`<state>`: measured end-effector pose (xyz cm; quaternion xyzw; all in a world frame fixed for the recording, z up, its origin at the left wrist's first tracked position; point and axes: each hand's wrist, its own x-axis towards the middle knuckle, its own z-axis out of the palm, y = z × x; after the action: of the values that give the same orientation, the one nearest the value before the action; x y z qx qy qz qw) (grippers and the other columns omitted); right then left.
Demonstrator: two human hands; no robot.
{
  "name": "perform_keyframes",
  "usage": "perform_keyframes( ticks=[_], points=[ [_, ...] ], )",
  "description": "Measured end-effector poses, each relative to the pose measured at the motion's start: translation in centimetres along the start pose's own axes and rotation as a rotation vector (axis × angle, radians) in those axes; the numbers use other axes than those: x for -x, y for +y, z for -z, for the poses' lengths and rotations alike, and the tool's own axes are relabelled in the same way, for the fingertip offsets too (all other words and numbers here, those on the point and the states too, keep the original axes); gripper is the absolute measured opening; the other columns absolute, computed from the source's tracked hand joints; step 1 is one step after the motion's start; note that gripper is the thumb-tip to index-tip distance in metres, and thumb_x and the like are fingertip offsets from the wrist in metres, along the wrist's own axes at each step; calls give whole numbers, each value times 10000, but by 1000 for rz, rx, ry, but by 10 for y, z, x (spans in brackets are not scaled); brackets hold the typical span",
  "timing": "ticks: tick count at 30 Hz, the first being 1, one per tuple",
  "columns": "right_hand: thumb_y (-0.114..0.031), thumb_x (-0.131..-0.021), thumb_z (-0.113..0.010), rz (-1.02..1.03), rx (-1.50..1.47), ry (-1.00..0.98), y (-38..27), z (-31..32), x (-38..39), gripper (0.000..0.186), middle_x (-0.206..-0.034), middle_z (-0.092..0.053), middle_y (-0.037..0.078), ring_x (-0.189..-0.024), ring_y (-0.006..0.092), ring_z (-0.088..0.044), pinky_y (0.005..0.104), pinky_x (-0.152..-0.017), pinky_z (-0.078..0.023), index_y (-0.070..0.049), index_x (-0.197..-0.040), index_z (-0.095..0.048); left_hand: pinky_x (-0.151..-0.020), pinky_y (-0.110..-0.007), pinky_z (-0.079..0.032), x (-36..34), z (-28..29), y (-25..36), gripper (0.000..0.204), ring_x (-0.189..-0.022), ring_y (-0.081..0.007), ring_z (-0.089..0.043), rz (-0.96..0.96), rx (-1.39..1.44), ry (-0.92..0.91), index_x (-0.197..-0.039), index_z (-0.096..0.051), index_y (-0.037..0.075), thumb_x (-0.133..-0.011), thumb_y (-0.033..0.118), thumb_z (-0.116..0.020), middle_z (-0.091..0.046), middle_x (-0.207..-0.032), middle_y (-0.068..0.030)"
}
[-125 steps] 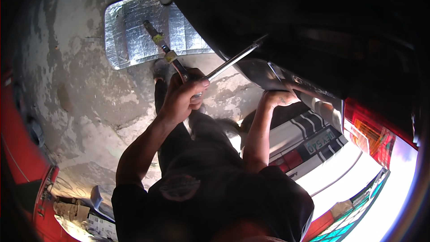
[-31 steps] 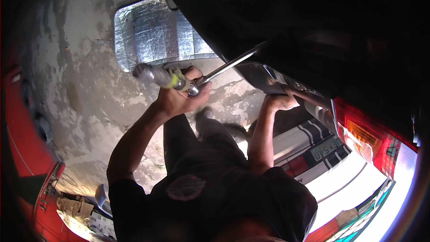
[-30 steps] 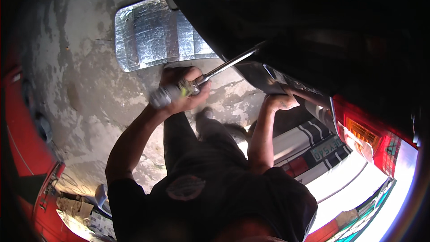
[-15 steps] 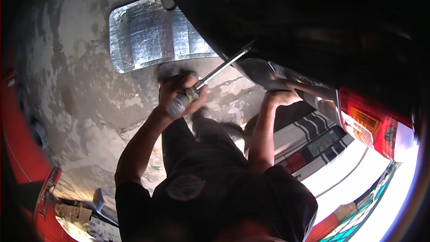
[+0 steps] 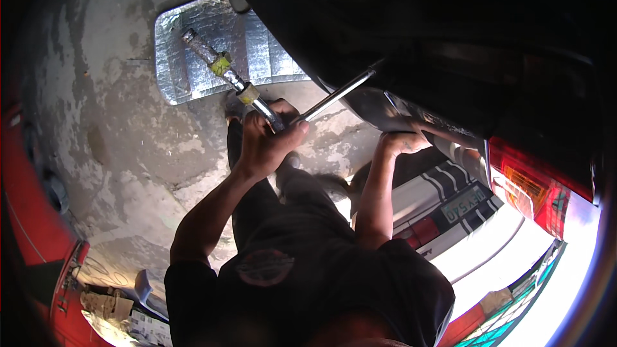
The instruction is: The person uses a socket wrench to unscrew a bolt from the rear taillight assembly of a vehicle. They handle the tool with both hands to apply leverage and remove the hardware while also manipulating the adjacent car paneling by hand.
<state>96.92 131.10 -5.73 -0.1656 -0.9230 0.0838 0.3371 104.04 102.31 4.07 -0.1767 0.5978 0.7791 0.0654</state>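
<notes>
A socket wrench is in my left hand (image 5: 273,138), whose fingers are closed round the joint where handle and bar meet. Its knurled metal handle (image 5: 204,50), banded with yellow, sticks out up and to the left. The long shiny extension bar (image 5: 340,94) runs up and right, and its tip is lost in the dark under the raised part of a car (image 5: 418,32). Against the lower edge of the car's curved body panel (image 5: 379,109) rests my right hand (image 5: 405,142); its fingers are hidden behind that edge.
A silver foil-faced mat (image 5: 183,71) lies on the stained concrete floor (image 5: 116,122). A red and amber tail light (image 5: 524,180) is at the right. A white car with dark stripes (image 5: 469,238) stands below it. A red vehicle (image 5: 32,218) lines the left edge.
The wrench handle has swung from pointing down toward me to pointing up and left. My left hand has shifted slightly right and now grips nearer the joint. My right hand has stayed put.
</notes>
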Motion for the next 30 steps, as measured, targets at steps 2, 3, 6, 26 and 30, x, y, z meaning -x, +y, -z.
perform_keyframes(
  ticks=[2, 3, 6, 26, 30],
  points=[
    [-234, -888, -674, -71, -179, 27, -1, -1, 1, 370, -852, -594, 66, -707, 169, -614, 282, -572, -486, 45, -1057, -499, -549, -220, -379, -1, 0, 1, 183, -596, -20, -497, 31, 0, -27, -756, -612, 35, -861, 145, -713, -561, -636, 46],
    [-233, -888, -673, -102, -223, 47, -3, -2, 0, 366, -850, -594, 68, -705, 171, -613, 283, -572, -485, 45, -1052, -500, -530, -222, -364, -2, 1, -1, 179, -578, -20, -484, 51, 40, -34, -761, -612, 35, -864, 145, -708, -553, -630, 46],
    [-231, -887, -669, -144, -273, 75, -7, -1, -1, 355, -844, -596, 73, -699, 176, -612, 289, -570, -483, 45, -1037, -505, -471, -230, -306, -2, 2, -5, 169, -517, -18, -433, 146, 203, -45, -769, -605, 38, -873, 141, -691, -509, -601, 52],
    [-218, -884, -641, -214, -380, 117, -10, -2, 0, 292, -803, -610, 109, -661, 214, -600, 325, -562, -466, 49, -939, -536, -464, -220, -297, -14, 9, 12, 109, -505, -36, -396, 48, -1, -75, -839, -590, 47, -889, 102, -669, -514, -661, 24],
    [-215, -884, -635, -220, -385, 134, -10, -1, 0, 283, -795, -613, 116, -653, 222, -598, 332, -561, -463, 50, -919, -542, -523, -255, -401, -17, 16, -5, 152, -569, -59, -501, -279, -381, -90, -823, -587, 36, -831, 69, -735, -574, -682, 18]
  ],
)
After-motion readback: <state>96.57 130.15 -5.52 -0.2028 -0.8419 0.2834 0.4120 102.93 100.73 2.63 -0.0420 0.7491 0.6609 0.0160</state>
